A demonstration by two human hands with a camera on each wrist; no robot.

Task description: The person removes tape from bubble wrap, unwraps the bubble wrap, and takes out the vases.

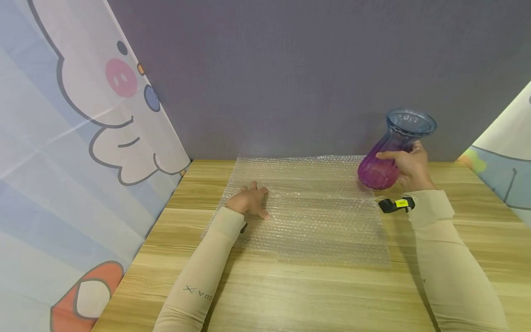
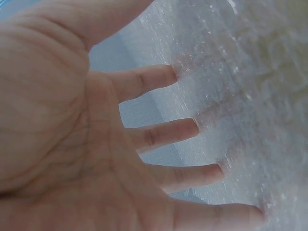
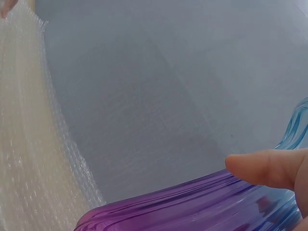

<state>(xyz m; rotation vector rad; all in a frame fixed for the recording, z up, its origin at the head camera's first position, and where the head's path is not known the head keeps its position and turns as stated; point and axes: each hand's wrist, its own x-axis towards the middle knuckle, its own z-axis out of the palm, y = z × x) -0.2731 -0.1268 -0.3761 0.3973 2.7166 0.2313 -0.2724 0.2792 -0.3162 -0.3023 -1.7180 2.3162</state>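
2 hands are at work on the wooden table (image 1: 315, 295): the left hand (image 1: 250, 201) lies flat with fingers (image 2: 159, 79) spread and straight, pressing down the left part of a sheet of bubble wrap (image 1: 311, 212), while the right hand (image 1: 408, 166) curls its fingers and thumb around the narrow waist of a glass vase (image 1: 392, 150). That vase, purple at its bulbous base and fading to blue at its flared rim, is tilted, its base at the sheet's far right corner; whether it touches the sheet or hangs just above it cannot be told. Judging from how things lie, the work looks to be at an early stage: the sheet is laid out flat and held in place, but the vase is not yet lying on it and no wrap is folded around the glass. A black wrist strap with a yellow tag (image 1: 396, 204) sits on the right wrist near the sheet's right edge. Cartoon-printed curtains (image 1: 74, 138) hang to the left and right, and a grey wall (image 1: 269, 69) stands behind. Nothing lies on the bubble wrap between the 2 hands.
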